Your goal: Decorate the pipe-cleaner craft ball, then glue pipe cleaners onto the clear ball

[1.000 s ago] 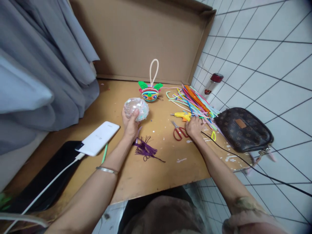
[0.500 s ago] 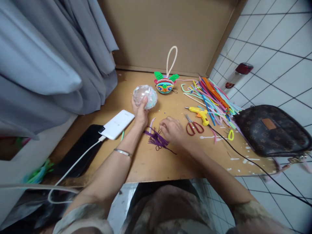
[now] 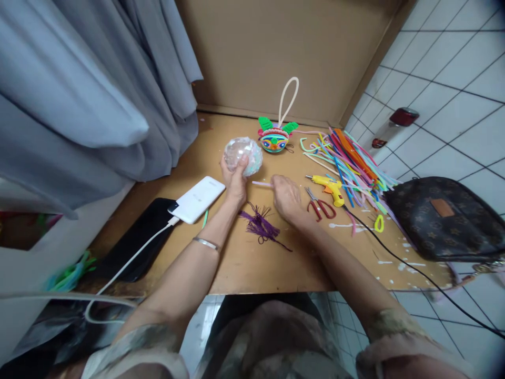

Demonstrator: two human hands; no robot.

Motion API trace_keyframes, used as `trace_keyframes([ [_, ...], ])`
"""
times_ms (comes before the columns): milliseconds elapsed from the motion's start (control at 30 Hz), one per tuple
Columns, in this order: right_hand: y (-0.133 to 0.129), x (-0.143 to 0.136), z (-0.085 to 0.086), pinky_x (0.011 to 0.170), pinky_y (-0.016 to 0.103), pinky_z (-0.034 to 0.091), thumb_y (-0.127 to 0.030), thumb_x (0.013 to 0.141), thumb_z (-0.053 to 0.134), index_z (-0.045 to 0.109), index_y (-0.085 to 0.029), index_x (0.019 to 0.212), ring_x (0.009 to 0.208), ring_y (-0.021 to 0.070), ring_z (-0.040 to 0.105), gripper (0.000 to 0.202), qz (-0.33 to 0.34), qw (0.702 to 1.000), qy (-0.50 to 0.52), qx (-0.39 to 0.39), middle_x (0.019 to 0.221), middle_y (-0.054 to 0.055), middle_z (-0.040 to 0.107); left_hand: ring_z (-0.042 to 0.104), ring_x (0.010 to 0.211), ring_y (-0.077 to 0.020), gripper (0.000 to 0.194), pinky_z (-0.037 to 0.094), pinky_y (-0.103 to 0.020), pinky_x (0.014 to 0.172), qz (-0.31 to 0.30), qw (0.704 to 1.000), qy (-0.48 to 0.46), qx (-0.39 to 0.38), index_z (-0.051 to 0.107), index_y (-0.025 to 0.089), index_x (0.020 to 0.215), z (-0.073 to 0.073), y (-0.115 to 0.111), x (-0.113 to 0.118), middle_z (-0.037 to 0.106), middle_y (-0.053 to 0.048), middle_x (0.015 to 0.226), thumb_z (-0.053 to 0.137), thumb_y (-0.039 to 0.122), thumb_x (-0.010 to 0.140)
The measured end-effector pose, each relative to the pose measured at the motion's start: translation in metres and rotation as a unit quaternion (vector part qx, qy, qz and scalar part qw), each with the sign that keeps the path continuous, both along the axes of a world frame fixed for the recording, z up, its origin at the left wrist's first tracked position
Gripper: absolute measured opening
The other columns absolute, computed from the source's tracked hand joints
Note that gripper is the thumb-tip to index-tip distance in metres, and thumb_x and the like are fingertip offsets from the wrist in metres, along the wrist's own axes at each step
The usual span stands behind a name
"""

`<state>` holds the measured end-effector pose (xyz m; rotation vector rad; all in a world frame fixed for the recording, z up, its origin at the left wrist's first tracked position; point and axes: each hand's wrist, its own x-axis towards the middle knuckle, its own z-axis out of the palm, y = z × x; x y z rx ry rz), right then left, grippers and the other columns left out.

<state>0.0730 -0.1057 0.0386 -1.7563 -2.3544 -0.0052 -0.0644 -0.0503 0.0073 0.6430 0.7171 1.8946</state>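
My left hand (image 3: pixel 236 176) is wrapped around a clear ball (image 3: pixel 240 152) with a shiny, iridescent textured covering on part of it, held above the table. Pinched in my right hand (image 3: pixel 286 195) is a short pale lilac pipe cleaner (image 3: pixel 261 183), its free end pointing left toward the ball. Below and between my hands lies a purple tassel (image 3: pixel 261 223) with loose threads. Close to my right hand are red-handled scissors (image 3: pixel 321 205) and a yellow glue gun (image 3: pixel 329 187).
A colourful lion-head ornament (image 3: pixel 275 141) with a white loop stands at the back. Many pipe cleaners (image 3: pixel 351 158) are heaped at right, beside a brown patterned bag (image 3: pixel 445 221). The glue gun's black cord runs off right. At left lie a white power bank (image 3: pixel 198 199) and black phone (image 3: pixel 138 242).
My right hand has picked up the lilac pipe cleaner from the table beside the tassel and moved it slightly forward. The left hand still holds the ball. The whole view has shifted slightly.
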Motion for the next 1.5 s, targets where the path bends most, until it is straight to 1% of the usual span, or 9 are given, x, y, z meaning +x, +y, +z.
trace_keyframes([
  [233,-0.061,0.09,-0.014,0.079,0.033,0.046,-0.016,0.098,0.034,0.069,-0.017,0.1,0.087,0.0234,0.061,0.035,0.021,0.987,0.126,0.094,0.093,0.011,0.07,0.061,0.126,-0.028,0.088,0.059,-0.04,0.094,-0.017,1.0,0.022,-0.006,0.053,0.037,0.132,-0.001,-0.006,0.004,0.06,-0.005,0.141,0.092,0.053,0.054],
  [433,-0.113,0.152,0.002,0.085,0.044,0.041,-0.011,0.09,0.044,0.069,-0.012,0.113,0.103,0.0326,0.058,0.034,-0.152,0.979,-0.067,0.118,0.112,0.02,0.068,0.063,0.123,-0.0299,0.088,0.06,-0.041,0.091,-0.054,0.998,0.025,-0.003,0.056,0.034,0.129,-0.001,-0.013,0.018,0.063,-0.006,0.137,0.094,0.051,0.051],
  [600,-0.11,0.089,0.024,0.085,0.037,0.042,-0.024,0.101,0.041,0.069,-0.017,0.102,0.1,0.0263,0.061,0.029,0.003,1.0,-0.004,-0.012,0.105,0.014,0.07,0.063,0.124,-0.0295,0.085,0.06,-0.04,0.092,-0.055,0.998,0.035,-0.005,0.057,0.034,0.127,0.001,-0.017,0.018,0.064,-0.006,0.136,0.093,0.051,0.053],
  [800,-0.092,-0.017,0.011,0.093,0.041,0.047,-0.042,0.099,0.055,0.062,-0.01,0.121,0.111,0.0302,0.062,0.04,0.076,0.99,-0.011,-0.115,0.12,0.019,0.068,0.064,0.123,-0.0292,0.081,0.06,-0.041,0.093,-0.057,0.997,0.043,-0.016,0.057,0.033,0.127,0.002,-0.018,0.013,0.065,-0.006,0.136,0.091,0.055,0.056],
  [933,-0.084,-0.037,0.005,0.084,0.034,0.048,-0.015,0.1,0.044,0.063,-0.013,0.119,0.105,0.0233,0.065,0.026,0.173,0.97,-0.013,-0.171,0.115,0.014,0.071,0.063,0.126,-0.0303,0.085,0.059,-0.041,0.094,-0.067,0.997,0.04,-0.011,0.057,0.034,0.129,0.003,-0.016,0.015,0.064,-0.007,0.138,0.092,0.055,0.054],
  [1100,-0.071,-0.024,0.015,0.079,0.031,0.046,-0.027,0.096,0.061,0.07,-0.017,0.094,0.091,0.0194,0.066,0.014,0.308,0.928,0.021,-0.207,0.101,0.007,0.074,0.061,0.128,-0.0312,0.088,0.058,-0.042,0.096,-0.105,0.994,0.034,-0.01,0.057,0.032,0.13,0.002,-0.013,0.018,0.063,-0.008,0.141,0.093,0.053,0.053],
  [1267,-0.017,0.028,0.028,0.071,0.031,0.044,-0.042,0.1,0.047,0.061,-0.02,0.069,0.07,0.0165,0.057,0.04,0.1,0.963,0.245,-0.061,0.073,0.003,0.064,0.06,0.128,-0.0318,0.088,0.058,-0.043,0.097,-0.148,0.988,0.026,-0.021,0.054,0.03,0.131,0.002,-0.018,0.022,0.058,-0.01,0.146,0.092,0.052,0.055],
  [1367,0.012,0.052,0.021,0.083,0.036,0.05,-0.043,0.095,0.048,0.062,-0.021,0.084,0.087,0.0203,0.061,0.029,-0.016,0.911,0.403,0.089,0.091,0.007,0.066,0.057,0.133,-0.0312,0.092,0.054,-0.047,0.104,-0.181,0.983,0.025,-0.02,0.05,0.03,0.135,0.002,-0.022,0.027,0.055,-0.01,0.149,0.092,0.049,0.056],
  [1500,0.023,0.056,-0.005,0.085,0.04,0.057,-0.055,0.085,0.061,0.05,-0.024,0.133,0.1,0.0224,0.067,0.059,-0.024,0.811,0.582,-0.061,0.126,0.012,0.064,0.05,0.142,-0.0317,0.102,0.046,-0.049,0.114,-0.188,0.981,0.04,-0.013,0.043,0.033,0.144,-0.001,-0.025,0.033,0.047,-0.01,0.155,0.094,0.046,0.056],
])
